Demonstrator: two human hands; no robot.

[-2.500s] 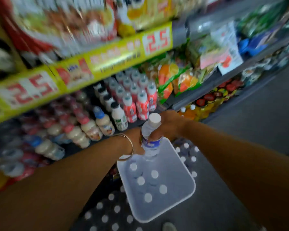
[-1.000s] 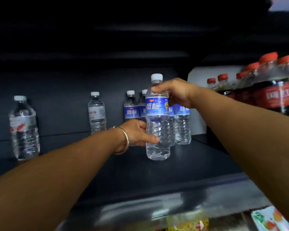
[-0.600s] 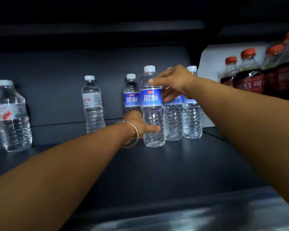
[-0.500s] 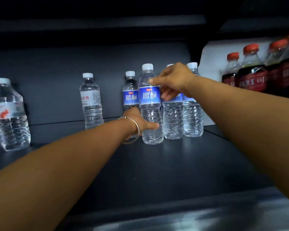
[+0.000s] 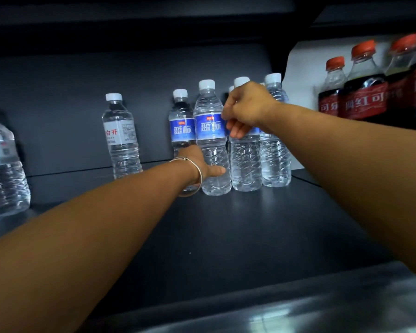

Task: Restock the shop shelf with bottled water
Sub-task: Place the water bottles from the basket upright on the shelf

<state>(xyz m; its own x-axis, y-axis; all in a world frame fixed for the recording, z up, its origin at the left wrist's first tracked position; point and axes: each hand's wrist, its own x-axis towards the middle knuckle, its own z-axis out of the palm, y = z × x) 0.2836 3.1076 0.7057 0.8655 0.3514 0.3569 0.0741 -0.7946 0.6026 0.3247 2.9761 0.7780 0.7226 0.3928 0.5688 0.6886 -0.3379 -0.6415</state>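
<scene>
A clear water bottle [image 5: 210,131] with a blue label and white cap stands upright on the dark shelf [image 5: 226,231]. My left hand [image 5: 197,162], a bangle on its wrist, grips the bottle's lower body, with the thumb across the front. My right hand [image 5: 247,109] hangs loosely curled beside the label's right edge, in front of the neighbouring bottle; it holds nothing. Three more blue-label bottles stand close by: one [image 5: 181,131] behind on the left, two [image 5: 246,164] [image 5: 275,159] on the right.
A white-label water bottle [image 5: 123,138] stands apart to the left and a bigger one [image 5: 3,174] at the far left. Red-capped cola bottles [image 5: 365,92] fill the right side beyond a white divider [image 5: 300,68]. Bare shelf stretches in front of the bottles.
The bottle was lifted from the tub to the shelf and set down beside the blue-label row. My right hand has since let go of its neck and dropped to label height.
</scene>
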